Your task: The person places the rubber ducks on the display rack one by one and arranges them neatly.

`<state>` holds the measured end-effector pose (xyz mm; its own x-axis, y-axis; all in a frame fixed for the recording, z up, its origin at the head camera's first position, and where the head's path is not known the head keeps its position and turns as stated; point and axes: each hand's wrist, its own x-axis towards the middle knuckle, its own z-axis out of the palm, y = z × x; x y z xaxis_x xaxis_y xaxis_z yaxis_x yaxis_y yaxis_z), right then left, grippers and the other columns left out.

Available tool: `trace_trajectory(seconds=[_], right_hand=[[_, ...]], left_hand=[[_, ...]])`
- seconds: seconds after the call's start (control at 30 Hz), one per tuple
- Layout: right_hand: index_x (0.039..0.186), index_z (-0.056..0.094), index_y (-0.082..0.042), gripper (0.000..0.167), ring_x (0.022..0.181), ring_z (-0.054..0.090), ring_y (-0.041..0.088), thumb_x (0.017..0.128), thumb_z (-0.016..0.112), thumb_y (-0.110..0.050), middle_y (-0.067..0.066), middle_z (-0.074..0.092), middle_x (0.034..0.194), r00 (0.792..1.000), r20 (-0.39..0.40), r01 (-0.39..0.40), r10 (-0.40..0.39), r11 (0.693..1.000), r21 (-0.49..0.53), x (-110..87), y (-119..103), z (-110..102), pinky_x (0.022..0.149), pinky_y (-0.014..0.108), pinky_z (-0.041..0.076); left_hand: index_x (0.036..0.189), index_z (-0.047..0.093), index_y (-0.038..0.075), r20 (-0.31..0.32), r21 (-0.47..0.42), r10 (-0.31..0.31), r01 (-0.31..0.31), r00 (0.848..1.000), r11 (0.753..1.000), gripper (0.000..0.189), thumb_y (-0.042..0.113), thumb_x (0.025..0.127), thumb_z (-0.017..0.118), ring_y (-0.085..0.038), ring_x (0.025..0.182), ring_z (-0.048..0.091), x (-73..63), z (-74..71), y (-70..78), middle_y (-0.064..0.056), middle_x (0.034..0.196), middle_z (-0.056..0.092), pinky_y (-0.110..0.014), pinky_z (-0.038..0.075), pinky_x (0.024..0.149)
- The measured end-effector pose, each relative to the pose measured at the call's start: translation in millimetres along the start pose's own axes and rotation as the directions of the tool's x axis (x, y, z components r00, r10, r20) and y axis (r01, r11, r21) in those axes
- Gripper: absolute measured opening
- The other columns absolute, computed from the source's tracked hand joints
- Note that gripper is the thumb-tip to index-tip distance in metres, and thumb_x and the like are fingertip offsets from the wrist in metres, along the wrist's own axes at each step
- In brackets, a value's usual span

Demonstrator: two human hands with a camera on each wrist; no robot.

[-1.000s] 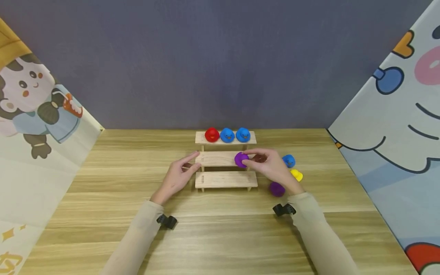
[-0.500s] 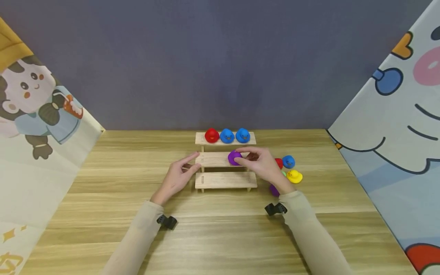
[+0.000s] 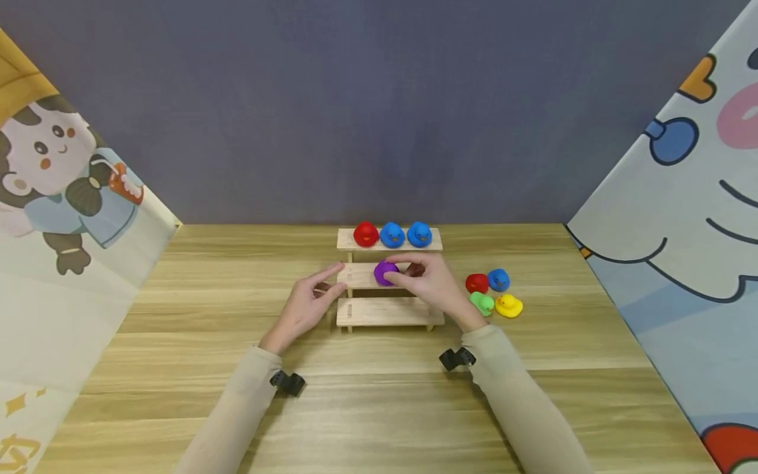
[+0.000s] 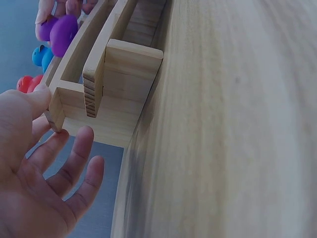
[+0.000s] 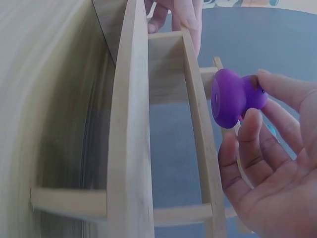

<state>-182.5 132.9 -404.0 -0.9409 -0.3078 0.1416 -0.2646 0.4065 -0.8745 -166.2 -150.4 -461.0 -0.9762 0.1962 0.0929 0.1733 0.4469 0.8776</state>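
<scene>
My right hand pinches a purple rubber duck between thumb and fingertips. In the right wrist view the duck hangs with its flat base close over the middle tier of a three-tier wooden display stand. My left hand grips the left end of that middle tier, thumb on top and forefinger beneath, as the left wrist view shows; its other fingers spread free. On the top tier sit a red duck and two blue ducks, one in the middle and one on the right.
Right of the stand, a red duck, a blue duck, a green duck and a yellow duck lie close together on the wood-grain table. A grey wall rises behind the stand.
My right hand has carried the purple duck leftward along the middle tier. The red and green ducks on the table have come into view; another purple duck is now hidden behind my right wrist.
</scene>
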Motion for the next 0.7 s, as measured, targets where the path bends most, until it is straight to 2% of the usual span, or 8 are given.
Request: trace_trajectory(seconds=[0.13, 0.5, 0.7], right_hand=[[0.123, 0.081, -0.012, 0.033, 0.081, 0.07, 0.016, 0.093, 0.085, -0.024, 0.01, 0.081, 0.117, 1.0, 0.001, 0.006, -0.006, 1.0, 0.004, 5.0, -3.2, 6.8, 0.069, 0.027, 0.057], [0.126, 0.08, -0.016, 0.035, 0.078, 0.066, 0.017, 0.093, 0.085, -0.028, 0.008, 0.079, 0.097, 0.999, 0.038, -0.01, 0.011, 0.999, -0.034, 13.8, -9.3, 17.8, 0.064, 0.027, 0.052], [0.126, 0.08, -0.015, 0.036, 0.077, 0.066, 0.017, 0.094, 0.085, -0.029, 0.01, 0.079, 0.097, 0.999, 0.054, 0.001, 0.0, 1.0, -0.012, 16.1, -11.4, 23.7, 0.062, 0.026, 0.051]], left_hand=[[0.153, 0.06, 0.021, -0.004, 0.001, -0.001, 0.001, 1.0, 1.0, 0.049, 0.033, 0.106, 0.069, -0.03, 0.109, 0.074, -0.3, 0.1, 0.7, -0.007, 0.16, 0.056, -0.042, 0.064, 0.092], [0.153, 0.06, 0.02, -0.005, 0.002, -0.001, 0.001, 1.0, 1.0, 0.049, 0.032, 0.106, 0.069, -0.03, 0.109, 0.075, -0.9, -0.2, 1.7, -0.009, 0.16, 0.056, -0.04, 0.065, 0.091], [0.153, 0.06, 0.018, -0.005, -0.001, 0.003, -0.003, 1.0, 1.0, 0.05, 0.032, 0.106, 0.069, -0.03, 0.11, 0.075, -2.2, -0.5, 3.0, -0.009, 0.161, 0.055, -0.039, 0.065, 0.093]])
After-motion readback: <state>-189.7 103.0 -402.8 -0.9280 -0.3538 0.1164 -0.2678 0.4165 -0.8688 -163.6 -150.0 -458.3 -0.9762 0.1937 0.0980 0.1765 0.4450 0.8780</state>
